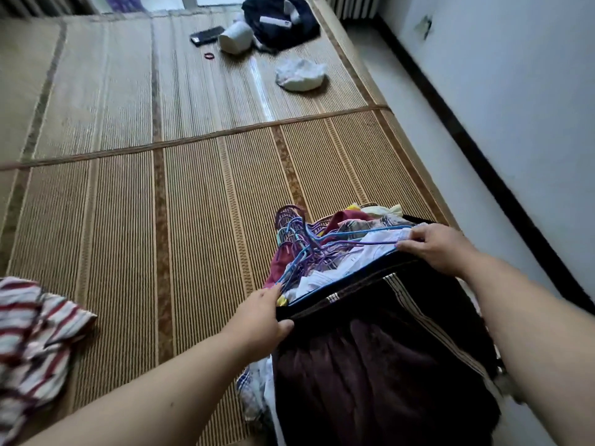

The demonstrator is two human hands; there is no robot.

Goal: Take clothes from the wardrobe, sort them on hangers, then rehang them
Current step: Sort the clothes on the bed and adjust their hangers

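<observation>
Dark maroon cloth with a striped waistband: a garment (380, 365) spread over a heap of clothes (325, 278) at the near right edge of a bed, held at both ends of the band. Left hand (262, 317) closed on the left end, thumb over the band, fingers tucked behind it. Right hand (434, 247) curled over the right end, fingertips bent down at a blue hanger edge (exact hold beneath the fingers hidden). Just beyond the waistband, a tangle of blue and purple hangers (302, 249), hooks bunched together, lying on white and plaid fabric. Under everything, a woven straw mat (128, 204). At the near left, a crumpled red-and-white striped cloth (35, 336). Far across the mat, well apart: a crumpled white cloth (301, 75), a dark phone (206, 35), a dark bundle (280, 24). Along the right, a pale wall (515, 91).
</observation>
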